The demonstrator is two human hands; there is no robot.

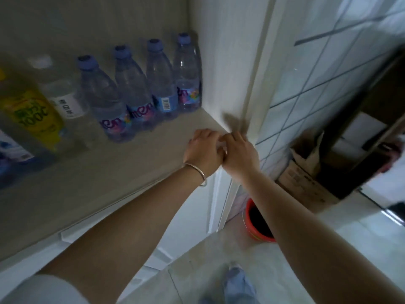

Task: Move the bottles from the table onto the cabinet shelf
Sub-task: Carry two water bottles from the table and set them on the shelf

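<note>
Several clear water bottles with blue caps (153, 80) stand in a row at the back right of the cabinet shelf (135, 163). Left of them are a white-capped clear bottle (63, 93) and a yellow-labelled bottle (32, 115). My left hand (203, 150), with a bangle on the wrist, and my right hand (240, 153) meet over the shelf's front right corner. The left fingers curl round a small white thing (221, 145) that shows between the hands. It is too blurred and hidden to identify. Whether the right hand grips it is unclear.
The cabinet's white side wall (228, 62) rises right behind the hands. Beyond it are a tiled wall (306, 80), a cardboard box (306, 172) and a red bucket (258, 222) on the floor. A blue-labelled bottle (11, 154) is at the shelf's left edge.
</note>
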